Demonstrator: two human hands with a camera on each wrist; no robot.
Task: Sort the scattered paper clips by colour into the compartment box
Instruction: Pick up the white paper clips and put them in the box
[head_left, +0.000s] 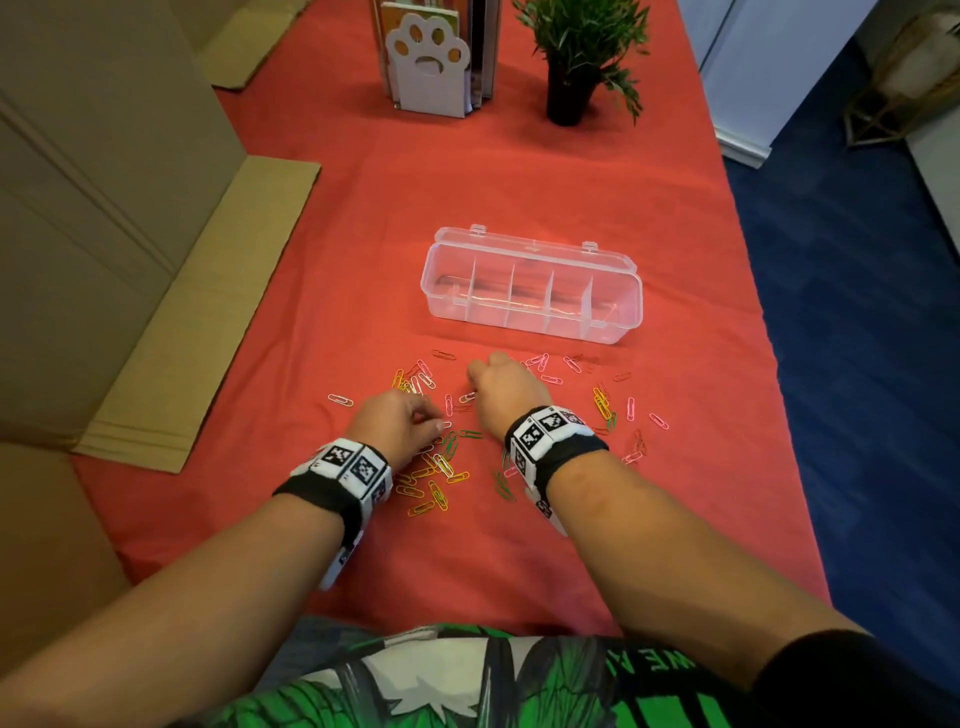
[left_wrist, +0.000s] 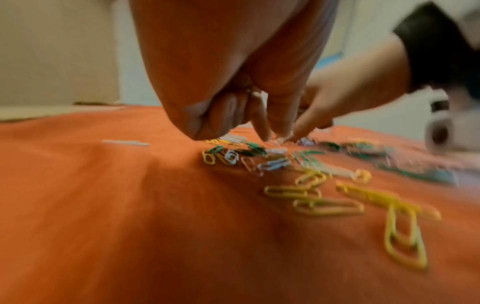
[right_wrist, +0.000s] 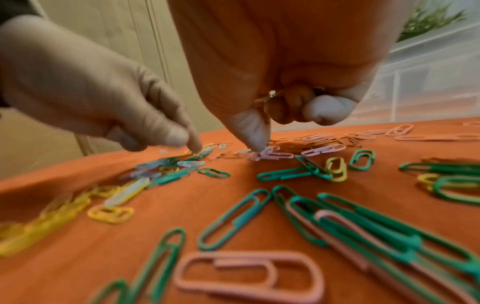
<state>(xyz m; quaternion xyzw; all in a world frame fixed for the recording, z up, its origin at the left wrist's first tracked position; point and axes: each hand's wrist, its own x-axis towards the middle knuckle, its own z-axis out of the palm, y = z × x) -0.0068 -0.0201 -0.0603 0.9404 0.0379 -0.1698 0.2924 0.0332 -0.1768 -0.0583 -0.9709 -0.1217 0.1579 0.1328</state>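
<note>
Paper clips (head_left: 441, 467) lie scattered on the red tabletop (head_left: 311, 312) before the clear compartment box (head_left: 532, 286), whose lid stands open. In the left wrist view, our left hand (left_wrist: 228, 86) curls down, fingertips (left_wrist: 262, 131) touching clips. In the right wrist view, our right hand (right_wrist: 280, 72) curls, one fingertip (right_wrist: 255, 139) pressing a pink clip (right_wrist: 275, 155).

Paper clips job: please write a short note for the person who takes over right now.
Left hand: fingertips down among the clips; grip unclear.
Right hand: fingers curled, thumb pressing on a pink clip.
Paper clips: scattered on the red cloth, all colours mixed.
Box: open behind the clips, compartments look empty.
Done: nothing sorted.
Left: everything.
</note>
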